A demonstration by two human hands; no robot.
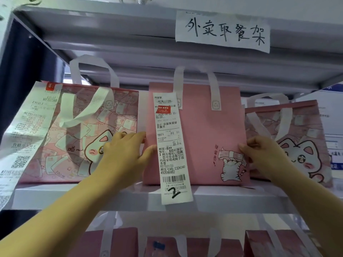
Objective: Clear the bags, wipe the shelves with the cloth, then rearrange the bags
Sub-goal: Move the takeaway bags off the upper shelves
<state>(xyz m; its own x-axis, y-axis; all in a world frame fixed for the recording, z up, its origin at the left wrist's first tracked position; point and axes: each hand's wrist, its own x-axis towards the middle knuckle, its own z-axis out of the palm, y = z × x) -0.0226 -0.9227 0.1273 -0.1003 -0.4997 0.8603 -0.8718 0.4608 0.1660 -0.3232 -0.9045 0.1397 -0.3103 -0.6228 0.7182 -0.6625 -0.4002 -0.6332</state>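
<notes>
Plain pink fabric bag [204, 138] upright on grey metal shelf [92, 198]. Left hand [122, 151] pinches its left edge, fingertips hidden behind; right hand [263, 154] grips its right edge.

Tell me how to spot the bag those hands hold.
Find the handwritten paper sign; on the shelf below it stand three pink bags. Take the middle bag, gripped at its sides by the left hand and right hand. Unlike its banknote-patterned neighbours, it is plain pink with a long receipt marked 2.
</notes>
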